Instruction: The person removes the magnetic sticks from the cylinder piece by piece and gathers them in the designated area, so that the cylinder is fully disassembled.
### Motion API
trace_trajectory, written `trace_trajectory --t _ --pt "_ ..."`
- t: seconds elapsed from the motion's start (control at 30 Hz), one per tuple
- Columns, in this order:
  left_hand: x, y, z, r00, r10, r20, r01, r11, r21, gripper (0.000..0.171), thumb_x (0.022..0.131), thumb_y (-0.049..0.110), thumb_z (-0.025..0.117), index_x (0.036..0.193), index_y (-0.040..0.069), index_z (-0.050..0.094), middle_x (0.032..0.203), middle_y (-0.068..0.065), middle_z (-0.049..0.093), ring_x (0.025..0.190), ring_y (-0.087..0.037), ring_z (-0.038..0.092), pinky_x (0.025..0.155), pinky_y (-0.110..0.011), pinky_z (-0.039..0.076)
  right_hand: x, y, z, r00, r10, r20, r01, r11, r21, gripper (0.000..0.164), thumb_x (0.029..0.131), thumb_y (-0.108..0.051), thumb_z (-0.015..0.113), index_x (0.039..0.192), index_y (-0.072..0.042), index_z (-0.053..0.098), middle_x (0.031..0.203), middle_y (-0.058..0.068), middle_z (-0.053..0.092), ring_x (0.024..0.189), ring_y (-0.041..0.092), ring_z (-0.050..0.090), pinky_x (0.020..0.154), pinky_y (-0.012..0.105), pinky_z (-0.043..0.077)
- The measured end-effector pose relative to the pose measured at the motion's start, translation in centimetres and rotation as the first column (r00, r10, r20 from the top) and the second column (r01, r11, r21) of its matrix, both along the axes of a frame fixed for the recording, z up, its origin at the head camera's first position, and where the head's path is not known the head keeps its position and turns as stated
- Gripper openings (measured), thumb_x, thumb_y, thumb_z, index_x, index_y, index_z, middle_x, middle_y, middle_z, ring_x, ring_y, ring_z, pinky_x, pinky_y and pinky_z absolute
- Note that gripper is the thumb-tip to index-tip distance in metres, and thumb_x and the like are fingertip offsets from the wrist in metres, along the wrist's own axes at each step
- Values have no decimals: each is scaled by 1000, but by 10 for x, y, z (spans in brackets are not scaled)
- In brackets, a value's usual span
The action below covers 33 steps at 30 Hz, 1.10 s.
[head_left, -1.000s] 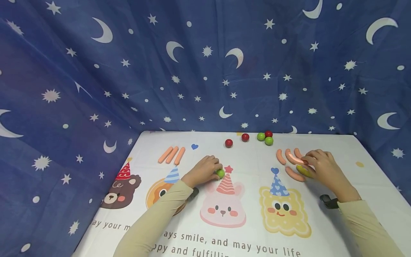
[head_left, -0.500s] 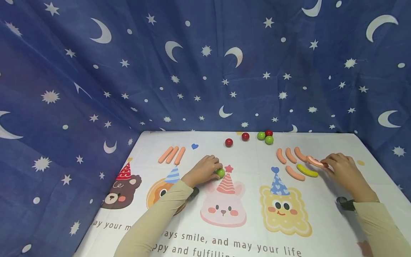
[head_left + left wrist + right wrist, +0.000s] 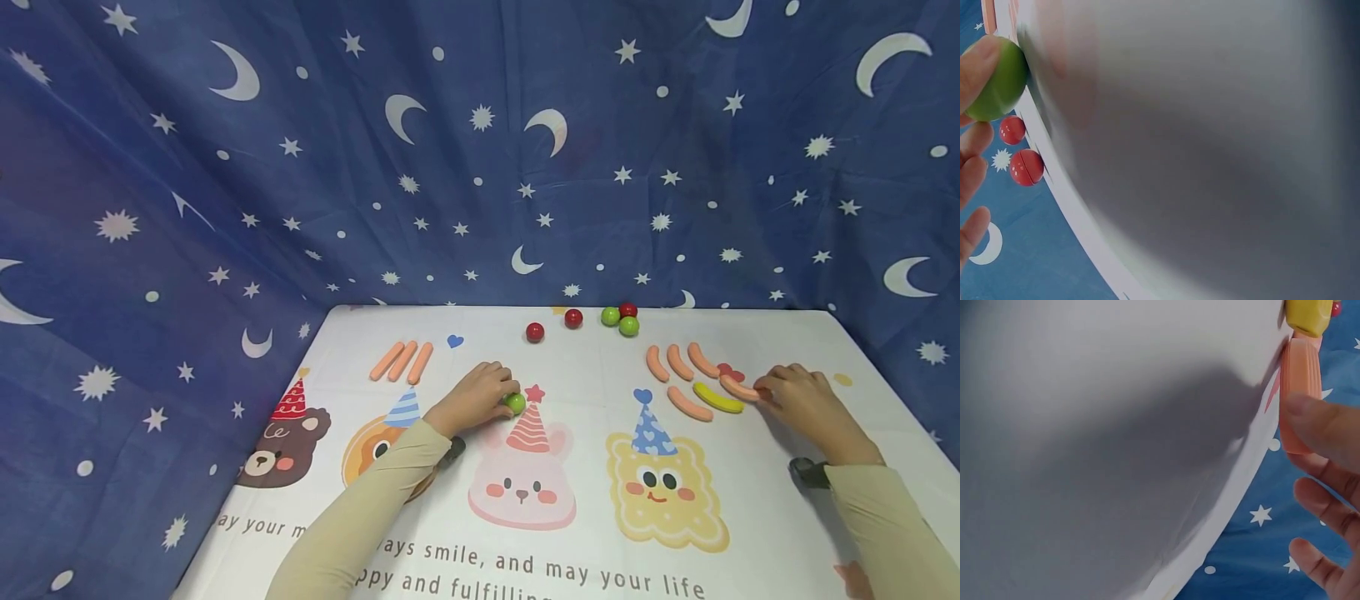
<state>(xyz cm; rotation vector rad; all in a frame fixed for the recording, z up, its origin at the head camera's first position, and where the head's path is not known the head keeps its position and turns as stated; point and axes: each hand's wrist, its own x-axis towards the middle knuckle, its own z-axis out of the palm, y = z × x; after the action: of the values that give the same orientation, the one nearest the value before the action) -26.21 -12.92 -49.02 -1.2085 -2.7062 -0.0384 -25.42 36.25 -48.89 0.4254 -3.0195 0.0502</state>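
Observation:
In the head view my left hand (image 3: 474, 400) pinches a green ball (image 3: 515, 404) on the table, just above the printed pink rabbit. The left wrist view has the thumb across that green ball (image 3: 1009, 81), with other fingertips beneath it. My right hand (image 3: 808, 410) holds one end of a curved pink toy sausage (image 3: 738, 388) between thumb and fingers. Up close, the sausage (image 3: 1300, 365) shows fine ridges along its side. Left of it lie a yellow curved piece (image 3: 717, 398) and several similar pink sausages, such as this curved sausage (image 3: 690, 405).
Three straight sausages (image 3: 401, 362) lie side by side at the back left. Along the back are a red ball (image 3: 535, 332), another red ball (image 3: 573, 318), and a cluster of green balls (image 3: 628, 326) with a red one. A blue starry cloth (image 3: 480, 167) hangs behind the table.
My right hand has carried one curved sausage rightward, out of the group, and lowered it right of the yellow piece. The left hand has stayed on the green ball.

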Motion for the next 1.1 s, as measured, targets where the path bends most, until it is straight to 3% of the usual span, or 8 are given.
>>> trace_trajectory --t 0.17,0.3,0.67,1.1 --pt "0 0 0 1000 -1 -1 1 1000 5 29 78 37 73 101 20 66 89 7 58 83 -9 45 85 -27 41 -3 -1 -1 998 -15 62 12 999 44 23 71 -11 78 89 -1 70 86 17 63 87 39 54 73 54 40" --pt "0 0 0 1000 1 7 -1 1000 6 30 78 37 73 101 20 66 90 7 58 83 -9 45 85 -27 41 -3 -2 -2 998 -20 63 16 998 57 26 70 -12 80 91 -1 70 89 19 63 89 40 54 74 57 40" --pt "1 1 2 1000 14 24 -14 1000 0 30 78 37 72 102 20 66 90 6 57 84 -9 45 84 -27 41 -1 -9 1 999 -43 23 41 997 63 60 64 -11 84 115 5 57 114 32 54 105 48 48 86 68 35" --pt "1 -1 1 1000 17 21 -18 1000 15 30 79 38 72 101 19 66 89 6 56 82 -10 46 84 -28 41 -3 -17 4 999 -45 -12 46 998 41 53 64 -12 83 111 1 61 111 30 57 103 48 49 85 68 36"
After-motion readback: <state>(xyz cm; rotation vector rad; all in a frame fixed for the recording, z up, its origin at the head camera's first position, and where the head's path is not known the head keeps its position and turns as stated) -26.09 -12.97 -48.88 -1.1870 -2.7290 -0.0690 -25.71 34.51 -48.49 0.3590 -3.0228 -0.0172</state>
